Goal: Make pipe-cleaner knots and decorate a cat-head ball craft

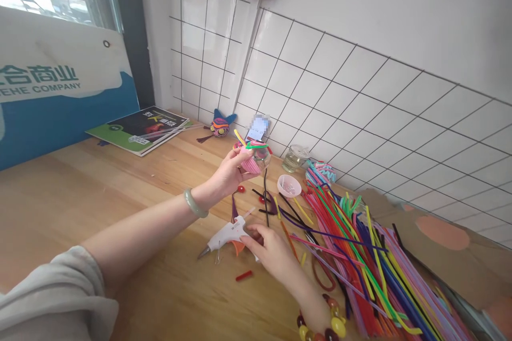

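Observation:
My left hand (230,173) is raised over the wooden table (80,192), its fingers closed on a small craft piece (255,155) wrapped in pink, green and yellow pipe cleaners, from which a dark stem hangs down. My right hand (276,256) rests on the table with its fingers on the handle of a white hot glue gun (226,235), whose nozzle points left. A beaded bracelet sits on the right wrist and a pale green bangle on the left one.
A big heap of coloured pipe cleaners (368,256) covers the table's right side. A small pink bowl (288,185), a glass jar (296,158), a phone (258,128), a pipe-cleaner figure (220,125) and a booklet (140,129) stand near the tiled wall. A red scrap (244,276) lies by the glue gun.

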### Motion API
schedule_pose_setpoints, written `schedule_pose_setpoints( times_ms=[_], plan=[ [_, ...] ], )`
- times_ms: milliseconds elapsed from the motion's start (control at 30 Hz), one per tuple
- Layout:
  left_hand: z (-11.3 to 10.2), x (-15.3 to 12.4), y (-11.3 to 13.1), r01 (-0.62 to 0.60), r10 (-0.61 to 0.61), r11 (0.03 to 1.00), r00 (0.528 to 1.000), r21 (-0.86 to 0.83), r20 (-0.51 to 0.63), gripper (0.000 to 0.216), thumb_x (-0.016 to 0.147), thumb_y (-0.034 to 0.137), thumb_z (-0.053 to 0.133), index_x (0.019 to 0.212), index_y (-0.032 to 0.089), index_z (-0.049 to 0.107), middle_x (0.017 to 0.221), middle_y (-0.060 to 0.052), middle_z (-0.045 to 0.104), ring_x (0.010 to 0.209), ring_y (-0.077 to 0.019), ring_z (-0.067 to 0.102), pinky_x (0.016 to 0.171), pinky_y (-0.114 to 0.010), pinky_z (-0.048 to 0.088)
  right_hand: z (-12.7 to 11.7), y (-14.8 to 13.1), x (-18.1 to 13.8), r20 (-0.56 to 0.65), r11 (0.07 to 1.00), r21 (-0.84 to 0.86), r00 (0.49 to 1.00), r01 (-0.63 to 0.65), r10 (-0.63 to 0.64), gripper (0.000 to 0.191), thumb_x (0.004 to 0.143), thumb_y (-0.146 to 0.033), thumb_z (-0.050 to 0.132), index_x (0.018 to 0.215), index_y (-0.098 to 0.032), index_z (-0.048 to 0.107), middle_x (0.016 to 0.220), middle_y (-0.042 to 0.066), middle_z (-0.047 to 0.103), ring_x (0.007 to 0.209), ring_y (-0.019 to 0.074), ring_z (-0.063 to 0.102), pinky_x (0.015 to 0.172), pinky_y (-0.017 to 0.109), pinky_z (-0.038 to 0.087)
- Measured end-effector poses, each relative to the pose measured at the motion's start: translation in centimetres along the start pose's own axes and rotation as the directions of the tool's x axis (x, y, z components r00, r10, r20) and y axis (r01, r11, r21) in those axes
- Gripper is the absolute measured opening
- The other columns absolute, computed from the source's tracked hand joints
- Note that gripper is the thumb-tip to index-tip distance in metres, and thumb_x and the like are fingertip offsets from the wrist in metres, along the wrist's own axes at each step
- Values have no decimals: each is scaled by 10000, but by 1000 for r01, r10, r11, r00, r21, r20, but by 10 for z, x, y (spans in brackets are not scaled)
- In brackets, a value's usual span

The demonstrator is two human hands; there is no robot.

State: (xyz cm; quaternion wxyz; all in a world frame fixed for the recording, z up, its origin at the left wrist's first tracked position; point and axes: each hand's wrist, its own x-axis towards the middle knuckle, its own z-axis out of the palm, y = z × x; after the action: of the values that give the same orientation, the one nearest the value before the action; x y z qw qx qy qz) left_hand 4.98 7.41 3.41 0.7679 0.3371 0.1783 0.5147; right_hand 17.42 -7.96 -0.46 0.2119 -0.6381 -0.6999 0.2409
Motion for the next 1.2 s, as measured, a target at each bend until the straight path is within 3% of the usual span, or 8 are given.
schedule_pose_setpoints(
  times_ms=[233,333,400,533,667,800,1033,1200],
  plan=[
    [3,0,9,114,-106,991,989,-76,99,374,801,444,622,1077,192,610,1086,-105,647,928,-231,649,762,-358,558,-16,-8,-3,126,997,78,992,-11,2,402,929,-449,407,789,-154,641,746,29,669,706,165,610,629,258,419],
    [2,1,13,120,-113,986,991,-114,68,392,811,484,589,1075,196,612,1090,-109,651,944,-242,648,747,-358,560,-34,-11,-6,124,945,322,992,-54,15,374,901,-487,452,1016,-167,608,813,23,657,693,146,610,574,231,417],
    [3,0,14,79,-73,991,996,-112,60,342,810,441,607,1056,204,607,1064,-97,653,925,-230,644,747,-367,557,-44,-10,-9,50,882,464,996,-83,68,385,873,-497,501,1070,-174,573,802,19,654,611,127,610,535,221,411],
    [9,-6,16,5,-8,997,1000,-79,-29,238,783,363,660,946,209,582,922,-41,627,783,-168,615,737,-393,551,-57,-7,-18,-238,831,556,959,2,157,365,828,-529,551,802,-166,584,586,-3,608,400,93,476,449,233,385],
    [20,-16,19,-33,30,999,996,-28,-87,258,746,331,705,892,205,534,824,2,569,695,-120,559,721,-379,543,-66,-15,-28,-421,916,400,892,19,165,426,853,-506,522,592,-179,605,522,33,611,472,139,541,533,272,454],
    [31,-27,20,-60,68,996,991,69,-119,331,726,362,720,927,205,509,852,-1,570,688,-114,556,685,-331,529,-69,-28,-35,-588,977,202,806,67,67,435,840,-452,558,497,-192,616,851,101,724,741,214,657,589,275,493],
    [43,-41,17,-76,95,975,992,210,-80,410,699,411,732,967,208,497,851,3,560,718,-117,573,651,-266,509,-63,-31,-36,-682,976,-51,706,212,-189,219,877,-339,547,857,-160,671,487,-35,540,396,106,492,412,220,423],
    [47,-45,15,-52,91,941,991,333,-102,395,737,423,691,1008,214,495,852,14,543,642,-76,557,580,-191,452,-61,-22,-35,-698,939,-258,628,228,-344,176,862,-264,587,713,-171,602,499,-39,523,412,106,490,433,229,414]
  ],
)
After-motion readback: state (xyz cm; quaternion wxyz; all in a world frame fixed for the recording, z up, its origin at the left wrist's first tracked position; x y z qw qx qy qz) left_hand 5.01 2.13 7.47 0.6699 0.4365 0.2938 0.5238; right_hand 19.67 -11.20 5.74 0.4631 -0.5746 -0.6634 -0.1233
